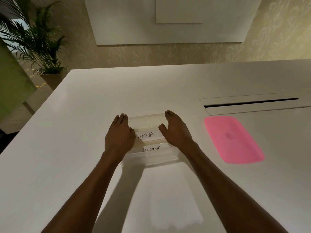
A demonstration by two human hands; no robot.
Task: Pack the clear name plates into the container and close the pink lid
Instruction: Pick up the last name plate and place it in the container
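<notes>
Left hand [119, 133]: fingers straight, pressing box side, clasping nothing.
Right hand [176, 130]: likewise, opposite side.
Box [151, 159]: clear, rectangular, between hands.
Plates [148, 135]: clear, hand-lettered, inside box.
Lid [233, 140]: pink, smooth, lying outboard of Right hand.

A large white table [84, 106] fills the lower part of the view, its top smooth and matte under warm, dim light. Set into the table's far right part is a long rectangular flap [252, 107] with a dark slot along it. Beyond the table's far edge stands a wall [168, 54] in beige wallpaper with a pale leaf pattern. A broad white panel [126, 22] hangs on it, with a smaller white panel [178, 9] set in front. Past the table's far left corner, a green palm [33, 37] grows from a square brown planter [50, 79]. Left of the table a light green panel [11, 78] stands on a brownish floor [15, 118] with yellow dashes [41, 84].
</notes>
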